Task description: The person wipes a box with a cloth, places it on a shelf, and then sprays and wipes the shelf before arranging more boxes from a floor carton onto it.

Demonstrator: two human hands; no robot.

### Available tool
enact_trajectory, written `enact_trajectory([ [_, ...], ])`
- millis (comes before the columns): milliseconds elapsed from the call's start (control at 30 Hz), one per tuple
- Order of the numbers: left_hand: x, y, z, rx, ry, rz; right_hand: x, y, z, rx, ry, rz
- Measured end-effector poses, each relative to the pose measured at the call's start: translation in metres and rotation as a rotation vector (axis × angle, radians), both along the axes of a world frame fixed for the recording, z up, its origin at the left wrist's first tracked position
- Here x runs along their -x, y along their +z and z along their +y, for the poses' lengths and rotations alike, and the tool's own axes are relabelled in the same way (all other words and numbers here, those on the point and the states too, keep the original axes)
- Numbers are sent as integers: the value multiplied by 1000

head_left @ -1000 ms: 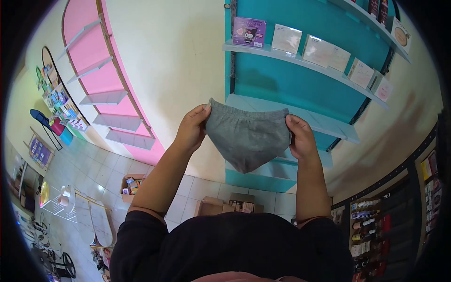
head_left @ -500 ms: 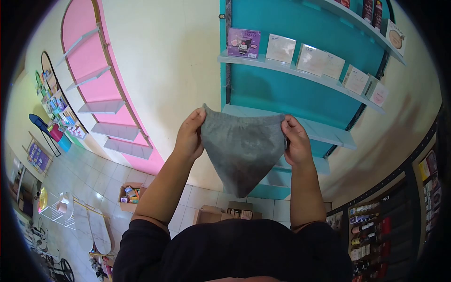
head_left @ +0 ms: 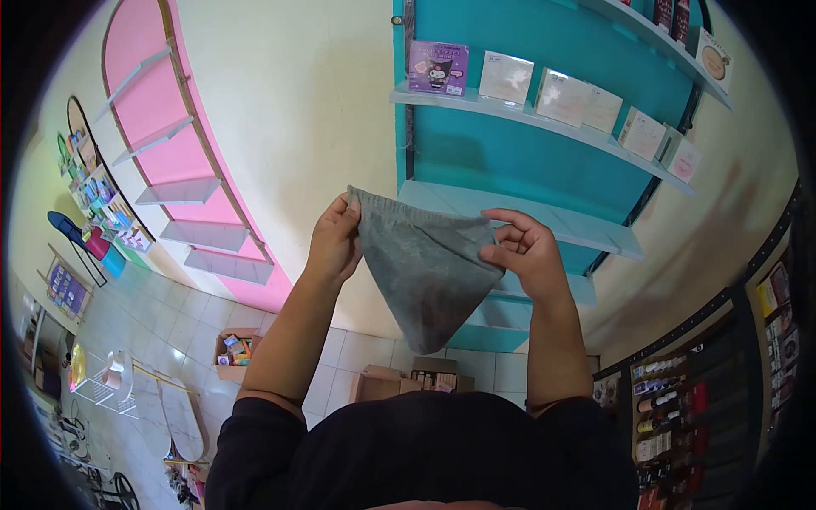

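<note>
**While gripped at both sides, grey briefs [head_left: 422, 268] are held up at centre frame**

As both forearms are raised from the bottom of the frame, the garment is kept in the air in front of a teal shelf unit [head_left: 544, 161], touching no surface. Its elastic waistband is stretched along the top and slopes down toward the right, and the fabric narrows to a point that hangs just above centre-bottom.

The left hand [head_left: 333, 242] is closed on the upper left corner of the waistband, with the cloth pinched between thumb and fingers. The right hand [head_left: 523, 251] is clasped on the right edge, where the fabric is gathered against the thumb; its upper fingers are curled loosely rather than pressed flat.

Flat packaged goods are lined up on the upper teal shelf, among them a purple box [head_left: 437, 68] at top centre. Pink shelves [head_left: 183, 191] are seen at the upper left. A tiled floor [head_left: 170, 314] is shown at the lower left, and open cardboard boxes [head_left: 408, 378] are set on it below the garment. A black top [head_left: 425, 459] is worn by the person.
</note>
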State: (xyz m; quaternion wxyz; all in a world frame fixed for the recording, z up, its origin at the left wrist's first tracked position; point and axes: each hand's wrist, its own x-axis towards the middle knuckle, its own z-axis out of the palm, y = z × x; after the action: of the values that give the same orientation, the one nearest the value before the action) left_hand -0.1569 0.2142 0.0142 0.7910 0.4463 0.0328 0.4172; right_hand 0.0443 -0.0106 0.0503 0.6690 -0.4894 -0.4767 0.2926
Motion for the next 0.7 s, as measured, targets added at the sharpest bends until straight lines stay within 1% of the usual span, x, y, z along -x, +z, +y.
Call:
enact_trajectory([
  [33, 0, 1, -2, -40, 17, -54, 3, -3, 2, 5, -116, -142],
  [67, 2, -5, 5, -38, 16, -53, 4, -5, 4, 6, -117, -141],
  [133, 9, -5, 11, -333, 65, -9, 3, -8, 6, -312, -469, -653],
  [167, 10, -9, 10, -444, 200, 11, 2, -11, 6, -307, -471, -653],
  [200, 12, -10, 10, -441, 196, 12, 0, -14, 7, -411, -502, -669],
  [233, 15, -11, 12, -523, 217, 11, -2, -17, 7, -515, -531, -684],
  [267, 17, -12, 12, -606, 239, 10, -3, -18, 6, -508, -532, -684],
  [300, 17, -10, 8, -587, 287, 58, -5, -19, 6, -556, -553, -706],
  [333, 17, -12, 8, -582, 286, 62, -5, -20, 5, -604, -573, -727],
  [400, 16, -15, 9, -612, 305, 77, -7, -22, 3, -604, -563, -730],
  [433, 15, -16, 9, -609, 305, 79, -8, -23, 3, -608, -555, -733],
  [467, 13, -17, 9, -607, 245, 23, -10, -23, 3, -607, -552, -733],
  [500, 12, -15, 7, -605, 184, -33, -13, -23, 4, -547, -466, -624],
  [533, 13, -13, 4, -604, 186, -33, -15, -24, 4, -485, -380, -514],
  [567, 14, -11, 1, -492, 50, 50, -16, -25, 4, -486, -378, -514],
  [600, 17, -5, -3, -377, -85, 132, -17, -25, 4, -306, -223, -268],
  [633, 20, 1, -3, -414, -227, 188, -19, -27, 3, -122, -68, -21],
  [667, 22, 4, -6, -413, -227, 188, -25, -34, 3, -121, -68, -21],
  [700, 22, 7, -10, -360, -358, 209, -34, -46, 5, -104, 143, 119],
])
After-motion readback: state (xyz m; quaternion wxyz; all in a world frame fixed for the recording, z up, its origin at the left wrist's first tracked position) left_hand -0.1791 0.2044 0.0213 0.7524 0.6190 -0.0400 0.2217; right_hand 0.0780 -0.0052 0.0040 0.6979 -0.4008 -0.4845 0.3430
